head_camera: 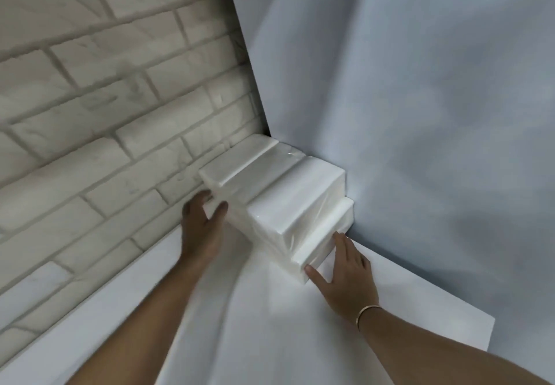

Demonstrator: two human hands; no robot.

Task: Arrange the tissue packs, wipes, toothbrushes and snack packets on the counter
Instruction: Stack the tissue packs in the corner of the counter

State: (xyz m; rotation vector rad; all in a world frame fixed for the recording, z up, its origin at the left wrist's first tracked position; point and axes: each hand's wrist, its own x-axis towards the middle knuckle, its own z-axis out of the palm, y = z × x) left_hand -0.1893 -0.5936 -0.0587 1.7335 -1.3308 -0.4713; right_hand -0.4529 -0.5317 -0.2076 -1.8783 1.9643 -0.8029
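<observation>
Several white tissue packs (288, 198) in clear wrap stand side by side in the corner of the white counter (240, 324), pushed against the brick wall and the pale backdrop. Their tops form uneven steps. My left hand (201, 228) touches the near left end of the row, thumb and fingers spread against the pack fronts. My right hand (345, 270) lies with straight fingers along the side of the lowest, rightmost pack (324, 234), thumb at its near corner. Neither hand curls around a pack. No wipes, toothbrushes or snack packets are in view.
A white brick wall (105, 99) runs along the left. A pale grey-blue sheet (420, 99) hangs behind and to the right. The white sheet covering the counter ends at an edge at the right (489, 324).
</observation>
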